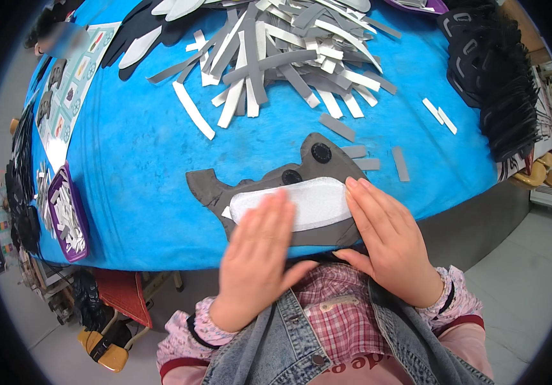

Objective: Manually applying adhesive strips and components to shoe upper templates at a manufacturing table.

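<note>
A dark grey, curved cut-out piece (317,237) lies on the blue cloth in front of me, with two round black discs on its upper part. Across its lower part rests a long white pad (321,202). My left hand (250,256) lies over the pad's left half, fingers straight and together, thumb spread. My right hand (391,244) is at the pad's right end, its fingertips touching that edge and its thumb apart near the table edge. Neither hand grips anything. A small white tab sticks out at the pad's left end, by my left fingers.
A heap of grey and white strips (289,58) lies ahead. Short grey strips (400,163) sit right of the cut-out piece. A purple tray (82,234) of white pieces stands at left, near a printed sheet (64,122). Black parts (494,102) are stacked at right.
</note>
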Demonstrator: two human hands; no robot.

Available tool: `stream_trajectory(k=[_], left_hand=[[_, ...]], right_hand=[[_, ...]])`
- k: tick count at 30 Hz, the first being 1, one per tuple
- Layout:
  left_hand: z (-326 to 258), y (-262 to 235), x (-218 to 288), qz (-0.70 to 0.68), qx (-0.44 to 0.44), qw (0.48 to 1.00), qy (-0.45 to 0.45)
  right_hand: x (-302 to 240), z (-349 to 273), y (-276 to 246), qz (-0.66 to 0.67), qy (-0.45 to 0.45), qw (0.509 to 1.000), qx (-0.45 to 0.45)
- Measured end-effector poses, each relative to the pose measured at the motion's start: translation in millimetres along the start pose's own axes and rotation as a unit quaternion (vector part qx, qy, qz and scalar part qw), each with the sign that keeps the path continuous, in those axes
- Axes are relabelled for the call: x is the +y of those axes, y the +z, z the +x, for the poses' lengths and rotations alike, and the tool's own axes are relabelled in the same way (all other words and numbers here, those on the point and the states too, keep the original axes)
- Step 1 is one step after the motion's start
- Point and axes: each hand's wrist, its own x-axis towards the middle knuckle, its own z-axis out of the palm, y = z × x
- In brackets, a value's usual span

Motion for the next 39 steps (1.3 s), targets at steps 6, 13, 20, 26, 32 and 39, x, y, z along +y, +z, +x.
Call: stream_trajectory(k=[6,13,20,26,32,39], left_hand=[[-18,1,-11,0.023,0.085,0.996,-0.014],[-35,-8,-41,0.093,0.184,0.972,-0.115],[-38,5,-24,0.058,0.193,0.979,0.011],[-16,3,0,0.025,0.182,0.977,0.105],[-12,-47,12,-0.238,0.402,0.882,0.063],[-14,-82,35,-0.519,0.303,0.799,0.015]], right_hand=[[-3,-4,9,-0.022,-0.028,0.998,0.055],[-2,-10,25,-0.037,-0.046,0.991,0.117],[0,-9,37,0.051,-0.069,0.97,0.226],[-2,-16,36,0.102,-0.118,0.97,0.184],[-23,5,-22,0.227,-0.222,0.841,0.438],[-47,36,-62,0.628,-0.098,0.763,0.116]])
